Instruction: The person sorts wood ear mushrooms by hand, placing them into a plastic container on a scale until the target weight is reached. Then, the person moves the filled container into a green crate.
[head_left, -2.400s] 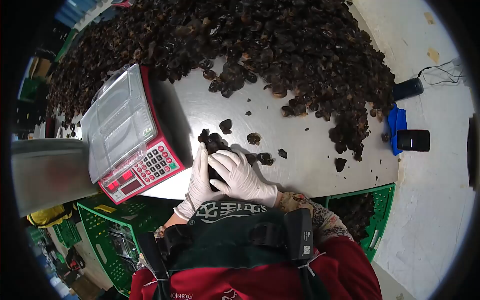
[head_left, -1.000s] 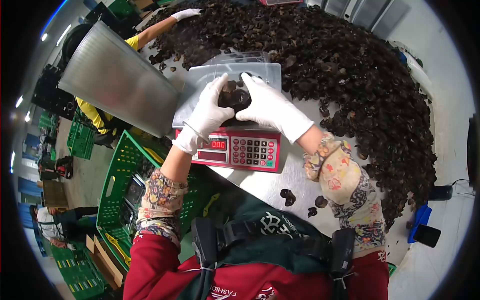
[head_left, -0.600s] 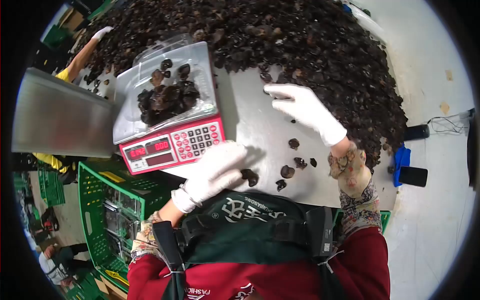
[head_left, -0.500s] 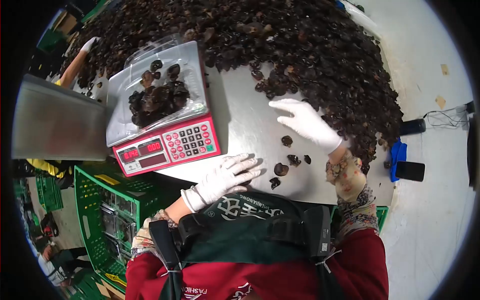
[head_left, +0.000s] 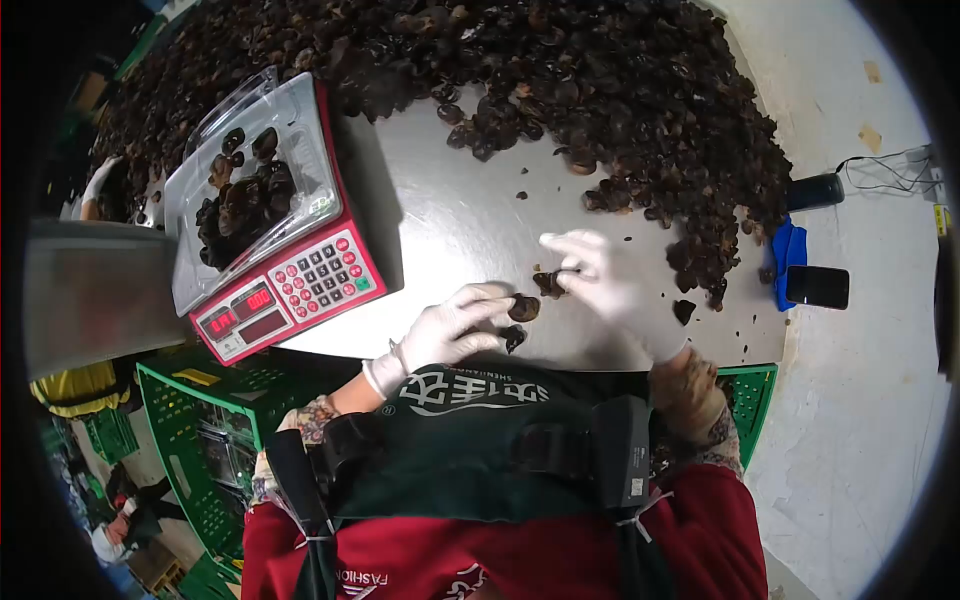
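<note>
My left hand [head_left: 450, 330], in a white glove, rests near the table's front edge, its thumb apart from the fingers. Its fingertips touch a dark, glossy wood ear mushroom [head_left: 523, 307], and a smaller piece [head_left: 515, 338] lies by the thumb. Facing it is my right hand [head_left: 610, 285], also gloved and slightly blurred, with index finger and thumb spread. Another mushroom piece [head_left: 547, 283] is at its thumb tip; I see no firm grip. To the left, a red scale [head_left: 290, 290] carries a clear plastic tray [head_left: 310, 180] with a clump of mushrooms [head_left: 245, 205].
A large heap of wood ear mushrooms [head_left: 560, 60] covers the table's far side and right. A phone [head_left: 818, 287] and blue object [head_left: 789, 250] lie right. Green crates [head_left: 180, 430] stand below left. Another person's gloved hand [head_left: 100, 178] reaches in at far left.
My right hand has come down and closer to my left, and loose pieces now lie gathered between them. My left hand's fingers have curved around toward these pieces. The whole view has shifted.
</note>
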